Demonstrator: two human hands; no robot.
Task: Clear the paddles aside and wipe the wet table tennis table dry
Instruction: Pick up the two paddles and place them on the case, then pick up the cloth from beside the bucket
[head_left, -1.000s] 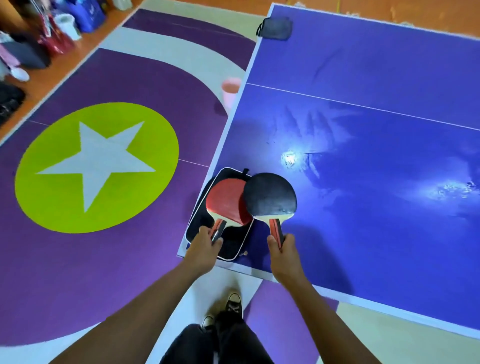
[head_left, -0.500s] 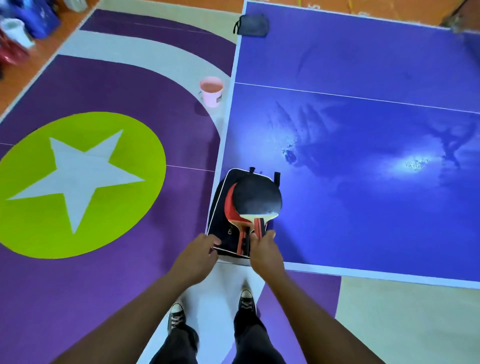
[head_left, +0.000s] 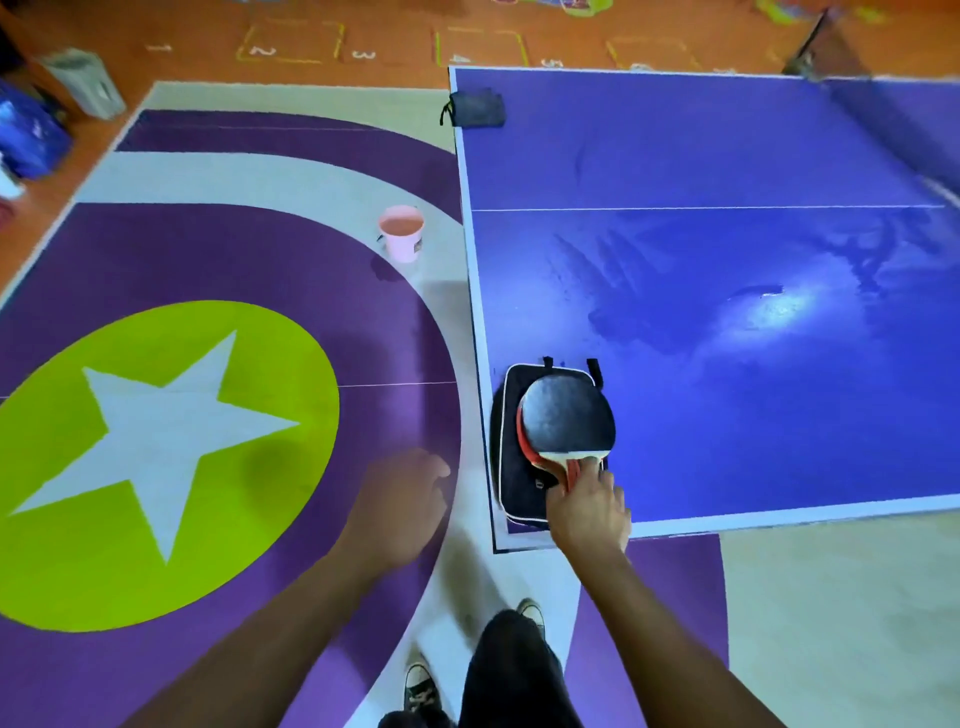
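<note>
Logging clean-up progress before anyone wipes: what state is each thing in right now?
table: wet, streaked, not yet wiped
black paddle: stacked on the red paddle
red paddle: underneath, only its edge showing
case: flat on the table's near-left corner, under both paddles
bucket: upright on the floor
pouch: lying at the far-left corner
left hand: empty, off the table
right hand: holds the black paddle's handle

Paddles (head_left: 569, 421) on case (head_left: 506, 467) fill near corner, pouch (head_left: 475, 108) far corner, tabletop (head_left: 727, 156) open rightward
</note>
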